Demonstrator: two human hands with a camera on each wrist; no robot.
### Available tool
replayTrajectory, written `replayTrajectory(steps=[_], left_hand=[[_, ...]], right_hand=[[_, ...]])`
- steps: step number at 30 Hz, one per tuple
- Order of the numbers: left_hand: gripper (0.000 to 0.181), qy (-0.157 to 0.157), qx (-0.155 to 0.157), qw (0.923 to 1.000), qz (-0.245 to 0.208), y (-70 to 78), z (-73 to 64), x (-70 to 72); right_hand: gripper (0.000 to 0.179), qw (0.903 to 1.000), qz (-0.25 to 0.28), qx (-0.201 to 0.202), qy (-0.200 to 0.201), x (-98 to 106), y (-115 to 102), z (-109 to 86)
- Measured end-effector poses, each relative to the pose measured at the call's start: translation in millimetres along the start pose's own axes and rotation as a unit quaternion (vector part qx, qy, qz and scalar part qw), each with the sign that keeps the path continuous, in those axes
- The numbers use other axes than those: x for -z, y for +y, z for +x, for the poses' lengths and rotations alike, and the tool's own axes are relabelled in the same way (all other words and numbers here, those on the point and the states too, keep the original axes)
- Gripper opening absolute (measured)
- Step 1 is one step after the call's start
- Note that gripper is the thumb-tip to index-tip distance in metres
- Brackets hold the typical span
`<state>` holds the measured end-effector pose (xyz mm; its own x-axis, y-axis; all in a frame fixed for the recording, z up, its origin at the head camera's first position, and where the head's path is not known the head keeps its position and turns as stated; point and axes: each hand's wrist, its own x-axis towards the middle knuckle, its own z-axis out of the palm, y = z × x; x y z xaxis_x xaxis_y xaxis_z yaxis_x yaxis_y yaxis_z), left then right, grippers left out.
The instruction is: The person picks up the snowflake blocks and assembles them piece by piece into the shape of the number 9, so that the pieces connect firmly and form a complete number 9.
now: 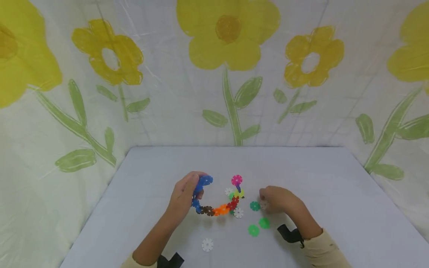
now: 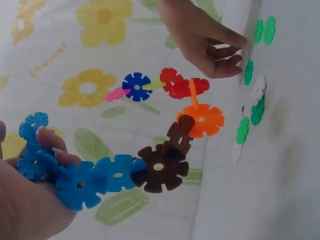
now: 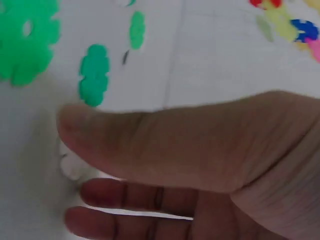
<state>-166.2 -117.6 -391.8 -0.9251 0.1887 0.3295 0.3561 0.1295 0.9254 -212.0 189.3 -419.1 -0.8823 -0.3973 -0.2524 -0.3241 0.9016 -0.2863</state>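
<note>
In the head view my left hand [image 1: 184, 193] holds up a curved chain of notched plastic snowflake discs, gripping its blue discs [image 2: 82, 185]. From there the chain runs through brown discs [image 2: 160, 169], orange discs [image 2: 202, 120] and red discs [image 2: 174, 84], then yellow, dark blue and a pink disc [image 1: 236, 180] at the free end. My right hand [image 1: 276, 199] is down at the table, thumb and fingers around a loose white disc [image 3: 72, 162]. Whether they pinch it is unclear; the index finger is hidden in the right wrist view. A teal-green disc [image 1: 254, 206] lies beside that hand.
Two bright green discs [image 1: 253, 230] lie nearer the front of the white table [image 1: 352, 208]. Another white disc [image 1: 207, 245] sits front-centre. More white and green discs [image 2: 257, 110] lie beyond the chain. A flower-painted sheet [image 1: 167, 111] stands behind the table.
</note>
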Motion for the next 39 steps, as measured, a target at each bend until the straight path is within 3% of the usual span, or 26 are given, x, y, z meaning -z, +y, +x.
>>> replayTrajectory(steps=[5, 10, 12, 14, 16, 19, 22, 25, 30, 34, 39], left_hand=[[0.021, 0.0, -0.002, 0.9999, -0.012, 0.0, -0.6, -0.6], [0.014, 0.004, -0.022, 0.9997, 0.006, -2.3, -1.2, -3.2], [0.012, 0.002, -0.03, 0.9995, 0.006, -3.5, -1.6, -4.3], [0.011, 0.0, -0.037, 0.9993, 0.005, -4.9, -2.2, -5.2], [0.01, -0.004, -0.05, 0.9987, 0.001, -6.2, -2.3, -6.0], [0.011, -0.013, -0.08, 0.9967, 0.007, -8.2, -2.2, -8.8], [0.013, -0.027, -0.125, 0.9917, 0.013, -9.9, -2.3, -13.9], [0.014, -0.038, -0.171, 0.9844, 0.014, -11.1, -3.2, -20.9], [0.019, -0.051, -0.211, 0.976, 0.01, -7.3, -6.4, -29.7], [0.017, -0.061, -0.209, 0.9759, 0.009, -11.5, -7.9, -31.1], [0.017, -0.066, -0.203, 0.9769, 0.0, -6.4, -9.0, -33.1]], right_hand=[[0.028, 0.9999, 0.002, -0.009, 0.006, -5, 9, 5.6], [0.023, 0.9979, 0.052, 0.036, -0.017, -3, 19, 8.4], [0.02, 0.9926, 0.097, 0.066, -0.033, 0, 24, 7.9], [0.014, 0.9799, 0.166, 0.103, -0.043, 7, 26, 5.6], [0.008, 0.9531, 0.257, 0.153, -0.043, 16, 24, 1.0], [0.012, 0.8916, 0.383, 0.241, -0.019, 28, 12, -9.1], [0.015, 0.8355, 0.453, 0.311, 0.015, 32, -9, -17.3], [0.014, 0.8054, 0.49, 0.332, 0.029, 27, -33, -21.5], [0.013, 0.7885, 0.517, 0.333, 0.022, 18, -53, -24.5], [0.012, 0.7884, 0.518, 0.331, 0.019, 17, -54, -26.3], [0.012, 0.7895, 0.518, 0.329, 0.029, 17, -54, -25.7]])
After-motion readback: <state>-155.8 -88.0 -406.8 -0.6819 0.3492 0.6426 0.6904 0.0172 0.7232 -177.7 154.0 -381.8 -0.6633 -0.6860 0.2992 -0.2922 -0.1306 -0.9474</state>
